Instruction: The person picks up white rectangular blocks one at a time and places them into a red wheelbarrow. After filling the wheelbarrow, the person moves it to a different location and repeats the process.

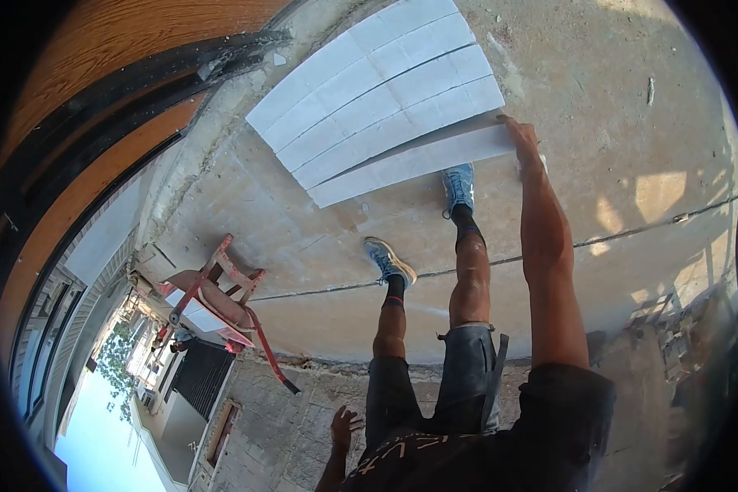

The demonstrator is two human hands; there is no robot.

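Head view: I see a long white strip lying nearest the person's feet, at the near edge of a row of its kind on the ground.
Gap: a dark wedge parts it from the neighbouring white strips; it is wider toward the right hand and narrows toward the far left end.
Right hand: grasping the right end of that near strip, arm stretched forward.
Left hand: holding nothing that I can see, fingers loosely spread, hanging low beside the body, well apart from the strips.
Row: the other strips lie side by side, thin dark seams running between them.
Shoes: the blue right shoe is just beside the near strip; the left shoe stands farther back.
Floor: dusty concrete, crossed by a dark joint that runs behind the shoes.
Left side: what looks like a red wheelbarrow, its long handle pointing toward the person.
Upper left: an orange-brown wood-grained surface beside black framing.
Beyond: a tree and pale blue sky.
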